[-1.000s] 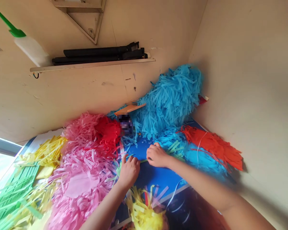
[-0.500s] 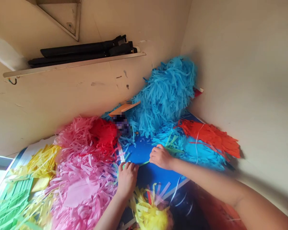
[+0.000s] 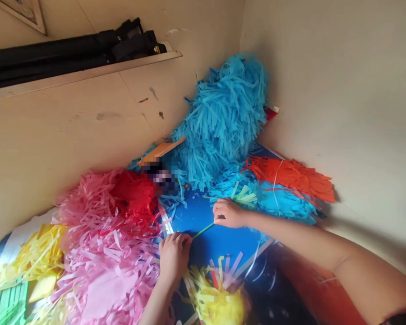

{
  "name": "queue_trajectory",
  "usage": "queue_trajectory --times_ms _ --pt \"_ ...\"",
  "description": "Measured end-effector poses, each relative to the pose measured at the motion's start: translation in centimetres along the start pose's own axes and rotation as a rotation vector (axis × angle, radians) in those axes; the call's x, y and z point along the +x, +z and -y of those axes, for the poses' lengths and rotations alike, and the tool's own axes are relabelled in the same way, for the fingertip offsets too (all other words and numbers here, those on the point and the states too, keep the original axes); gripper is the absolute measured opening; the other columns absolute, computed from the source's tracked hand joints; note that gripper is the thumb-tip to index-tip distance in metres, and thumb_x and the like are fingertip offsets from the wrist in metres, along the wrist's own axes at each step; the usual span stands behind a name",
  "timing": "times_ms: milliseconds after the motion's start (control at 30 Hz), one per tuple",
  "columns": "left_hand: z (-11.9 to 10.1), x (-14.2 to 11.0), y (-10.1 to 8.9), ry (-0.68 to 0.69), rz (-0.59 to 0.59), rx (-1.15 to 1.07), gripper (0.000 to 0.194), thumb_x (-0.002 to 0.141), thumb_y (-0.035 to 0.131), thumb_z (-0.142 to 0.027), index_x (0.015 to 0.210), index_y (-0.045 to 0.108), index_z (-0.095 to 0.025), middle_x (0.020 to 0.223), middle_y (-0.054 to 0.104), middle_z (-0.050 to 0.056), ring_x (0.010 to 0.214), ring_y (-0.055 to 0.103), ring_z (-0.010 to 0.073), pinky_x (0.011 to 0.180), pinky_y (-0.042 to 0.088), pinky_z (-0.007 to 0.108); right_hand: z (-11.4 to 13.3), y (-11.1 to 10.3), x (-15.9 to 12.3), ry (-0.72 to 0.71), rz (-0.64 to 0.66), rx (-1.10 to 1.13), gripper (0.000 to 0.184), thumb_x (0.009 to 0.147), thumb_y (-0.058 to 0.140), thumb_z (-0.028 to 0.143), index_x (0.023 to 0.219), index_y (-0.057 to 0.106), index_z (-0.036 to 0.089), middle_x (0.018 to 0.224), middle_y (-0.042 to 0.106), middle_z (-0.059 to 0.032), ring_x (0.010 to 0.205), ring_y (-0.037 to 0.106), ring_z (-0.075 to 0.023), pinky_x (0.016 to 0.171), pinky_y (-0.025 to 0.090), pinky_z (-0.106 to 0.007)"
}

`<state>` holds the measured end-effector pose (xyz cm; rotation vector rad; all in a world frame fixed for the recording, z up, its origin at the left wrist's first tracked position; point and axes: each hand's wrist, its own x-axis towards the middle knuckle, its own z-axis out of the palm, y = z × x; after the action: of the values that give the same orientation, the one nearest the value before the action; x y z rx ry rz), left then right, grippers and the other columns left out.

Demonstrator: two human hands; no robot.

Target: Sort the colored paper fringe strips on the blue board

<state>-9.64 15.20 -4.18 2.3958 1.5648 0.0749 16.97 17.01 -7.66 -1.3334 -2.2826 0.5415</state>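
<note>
The right hand [image 3: 228, 213] pinches a green strip [image 3: 203, 231] with closed fingers; the curled left hand [image 3: 174, 255] may grip its end, unclear; blue board [image 3: 223, 243] lies bare between blue fringe [image 3: 219, 126] and pink fringe [image 3: 104, 257].

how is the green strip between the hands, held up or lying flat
Held straight, it seems: the green strip runs from the right hand to the left hand. Cannot tell if it touches the blue sheet.

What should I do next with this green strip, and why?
Probably lay the green paper strip flat on the blue sheet: it runs from your right hand to your left hand, across a bare patch of blue with no fringe on it.
</note>
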Motion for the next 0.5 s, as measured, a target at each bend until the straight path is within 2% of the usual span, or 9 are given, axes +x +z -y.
queue_trajectory --times_ms 133,267,367,433,500 --pt "-0.6 0.8 -0.4 -0.038 0.026 0.053 0.027 0.092 0.048 -0.026 0.081 0.073 -0.026 0.092 0.074 0.005 0.092 0.064 0.0250 0.078 0.040 0.038 0.6 -0.1 0.6 0.047 0.050 -0.019 0.016 0.078 0.071 0.014 0.064 0.067 0.019 0.089 0.069 -0.0006 0.089 0.057 -0.0184 0.080 0.035 -0.032" --pt "-1.1 1.8 -0.6 -0.050 0.036 0.136 0.023 0.084 0.052 -0.021 0.072 0.071 -0.022 0.078 0.072 0.006 0.085 0.065 0.0266 0.076 0.040 0.039 1.2 -0.3 1.5 0.073 0.123 -0.062 0.015 0.075 0.068 0.013 0.062 0.065 0.019 0.091 0.068 -0.0017 0.089 0.056 -0.0193 0.076 0.033 -0.031" --pt "-1.5 1.9 -0.7 0.048 0.032 0.172 0.022 0.084 0.053 -0.016 0.090 0.073 -0.023 0.089 0.073 0.007 0.091 0.064 0.0273 0.081 0.040 0.041 1.3 -0.7 2.0 0.087 0.171 -0.101 0.014 0.073 0.069 0.014 0.061 0.065 0.020 0.089 0.067 -0.0026 0.087 0.054 -0.0205 0.077 0.033 -0.032" --pt "-1.6 1.6 -0.6 0.178 0.039 0.183 0.035 0.088 0.049 -0.012 0.110 0.070 -0.028 0.102 0.073 0.007 0.100 0.062 0.0261 0.087 0.039 0.042 1.5 -1.1 2.1 0.089 0.188 -0.129 0.008 0.074 0.069 0.016 0.068 0.068 0.021 0.090 0.066 -0.0029 0.088 0.054 -0.0210 0.079 0.033 -0.033" --pt "-1.8 1.2 -0.4 0.294 0.046 0.200 0.041 0.093 0.045 -0.011 0.120 0.066 -0.032 0.104 0.072 0.006 0.101 0.061 0.0253 0.092 0.038 0.043 2.0 -1.5 2.0 0.073 0.195 -0.163 0.005 0.077 0.069 0.018 0.079 0.070 0.023 0.093 0.067 -0.0029 0.091 0.054 -0.0217 0.082 0.034 -0.035"
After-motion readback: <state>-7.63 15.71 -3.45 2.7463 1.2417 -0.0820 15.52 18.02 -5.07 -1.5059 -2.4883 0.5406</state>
